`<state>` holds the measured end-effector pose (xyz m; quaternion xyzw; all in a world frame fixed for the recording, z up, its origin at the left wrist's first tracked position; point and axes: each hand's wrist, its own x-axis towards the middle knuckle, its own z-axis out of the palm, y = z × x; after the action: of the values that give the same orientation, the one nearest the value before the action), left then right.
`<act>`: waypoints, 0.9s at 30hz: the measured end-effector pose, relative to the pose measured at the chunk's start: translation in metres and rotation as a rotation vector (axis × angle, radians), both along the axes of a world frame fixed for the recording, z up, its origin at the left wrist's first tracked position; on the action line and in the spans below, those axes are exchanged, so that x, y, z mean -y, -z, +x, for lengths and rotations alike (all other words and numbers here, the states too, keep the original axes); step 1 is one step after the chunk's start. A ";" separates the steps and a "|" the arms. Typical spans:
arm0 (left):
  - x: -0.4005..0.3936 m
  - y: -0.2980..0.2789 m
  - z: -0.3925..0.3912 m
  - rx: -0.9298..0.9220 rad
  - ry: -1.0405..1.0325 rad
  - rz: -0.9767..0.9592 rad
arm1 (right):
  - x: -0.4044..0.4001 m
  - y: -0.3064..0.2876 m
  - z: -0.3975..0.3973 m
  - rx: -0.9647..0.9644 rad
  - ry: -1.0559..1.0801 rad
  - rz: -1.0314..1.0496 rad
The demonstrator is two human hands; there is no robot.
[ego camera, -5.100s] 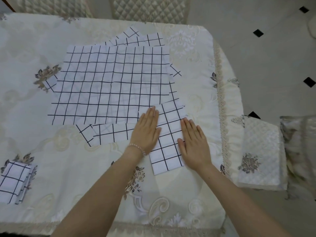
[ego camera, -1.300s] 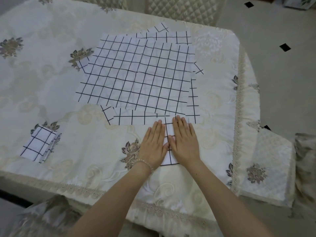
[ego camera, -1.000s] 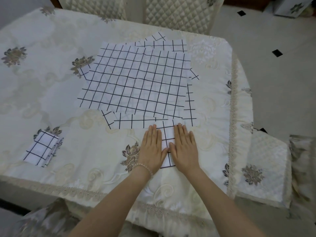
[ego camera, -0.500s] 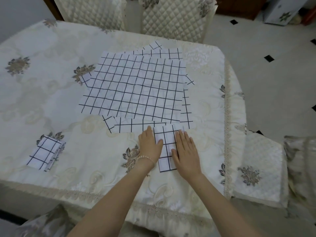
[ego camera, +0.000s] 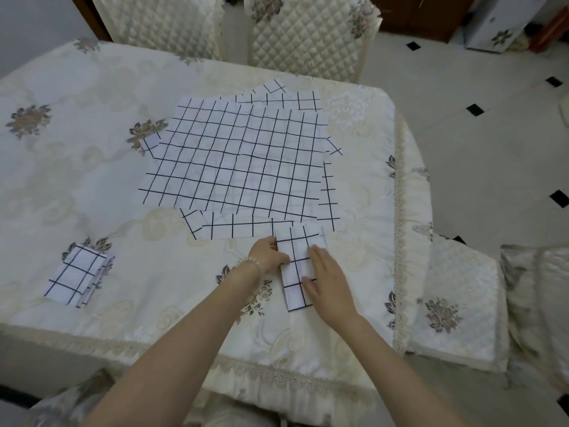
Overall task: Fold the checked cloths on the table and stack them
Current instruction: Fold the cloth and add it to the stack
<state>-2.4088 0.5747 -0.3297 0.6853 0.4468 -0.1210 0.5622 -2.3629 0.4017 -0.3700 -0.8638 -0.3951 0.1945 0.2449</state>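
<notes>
the left hand (ego camera: 268, 253) grips the left edge of a folded strip (ego camera: 298, 263) of checked cloth, its fingers curled at that edge with the thumb lying on top. the right hand (ego camera: 327, 280) lies on the strip's right side with straight fingers pressing it flat, thumb stretched across the lower squares. the two hands sit close, with a bare band of the strip between them. a bead bracelet (ego camera: 251, 262) circles the left wrist. the strip is long and narrow, running away from the person, near the table's front right part; its far end overlaps the near edge of the pile (ego camera: 240, 161) of unfolded checked cloths. that pile spreads flat over the middle of the table, with corners of lower sheets poking out on every side. well apart, at the front left, sits a small stack (ego camera: 77, 275) of folded cloths, its layers slightly fanned on the right. the table (ego camera: 77, 167) wears a cream cloth with flower motifs and a lace border. two quilted chairs (ego camera: 308, 35) stand at the far side, and another padded seat (ego camera: 455, 306) is just beside the right edge.
</notes>
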 end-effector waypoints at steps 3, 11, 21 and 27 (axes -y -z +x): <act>-0.001 0.004 -0.013 0.083 0.043 0.069 | -0.005 -0.016 0.019 -0.257 0.296 0.164; -0.009 0.000 -0.026 0.227 0.066 0.097 | -0.011 -0.034 0.060 -0.603 0.328 0.190; -0.005 0.012 -0.037 0.276 0.075 0.301 | -0.011 -0.023 0.061 -0.406 0.182 0.193; -0.005 0.022 -0.046 0.285 0.158 0.317 | -0.006 -0.010 0.063 -0.277 0.123 0.168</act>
<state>-2.4551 0.5793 -0.3515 0.8081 0.3209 0.0051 0.4939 -2.2996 0.4076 -0.3598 -0.8278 -0.3186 0.2627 0.3797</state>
